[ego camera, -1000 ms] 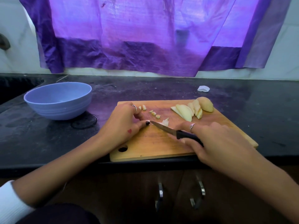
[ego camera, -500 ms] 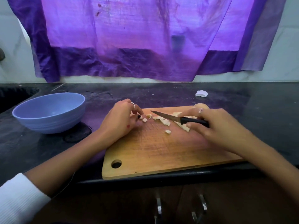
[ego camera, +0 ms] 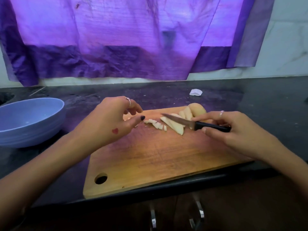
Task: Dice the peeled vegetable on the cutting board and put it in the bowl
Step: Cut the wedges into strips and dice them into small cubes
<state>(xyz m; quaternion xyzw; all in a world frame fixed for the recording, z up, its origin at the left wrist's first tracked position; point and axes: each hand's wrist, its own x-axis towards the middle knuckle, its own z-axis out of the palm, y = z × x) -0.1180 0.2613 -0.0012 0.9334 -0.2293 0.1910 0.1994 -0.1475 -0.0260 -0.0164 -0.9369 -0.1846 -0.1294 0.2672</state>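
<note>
Slices of peeled vegetable (ego camera: 173,125) lie at the cutting board's (ego camera: 158,157) far end with dice (ego camera: 155,125) beside them, where the right hand (ego camera: 233,129), grip clenched round the knife (ego camera: 196,125), can cut while the left hand (ego camera: 113,120) hovers released, near the bowl (ego camera: 28,120) on the surface (ego camera: 266,104).
</note>
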